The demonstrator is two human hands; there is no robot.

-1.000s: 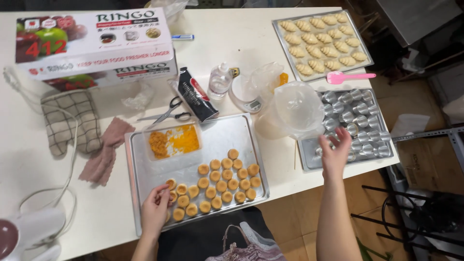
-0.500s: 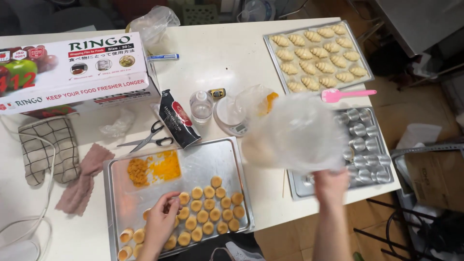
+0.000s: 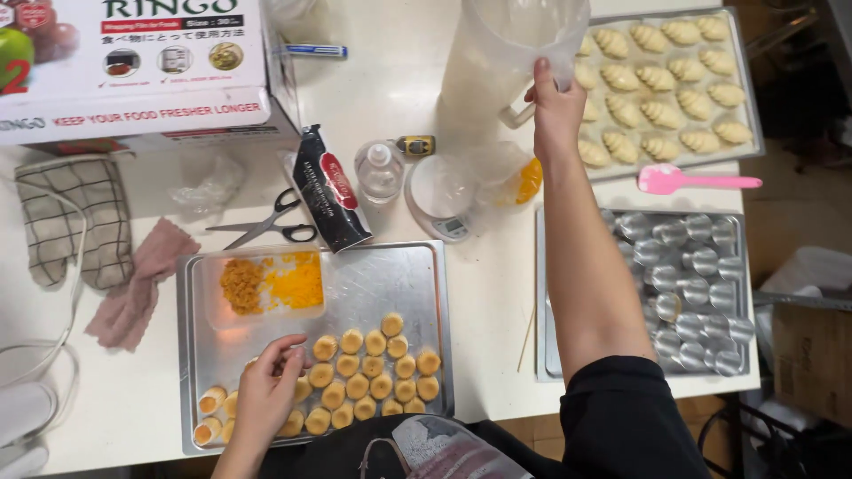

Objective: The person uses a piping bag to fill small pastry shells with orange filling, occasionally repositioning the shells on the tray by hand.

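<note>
Lifted toward twelve o'clock since before, the clear plastic jug (image 3: 510,53) hangs gripped in the right hand (image 3: 555,98), while the left hand (image 3: 269,390) pinches a pastry ball (image 3: 286,362) at seven o'clock on the baking tray (image 3: 373,284).

Pastry rounds (image 3: 373,377) on tray (image 3: 399,275), scissors (image 3: 266,226) behind.

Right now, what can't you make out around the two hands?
Head view only:
- Jug: top cut by the frame edge; contents unclear through cloudy plastic.
- Right hand: fingers wrap the jug's far side, hidden.
- Left hand: covers pastries beneath; fingertips' hold unclear.
- Tray: near edge blocked by the person's body.
- Scale: display too small.
</note>
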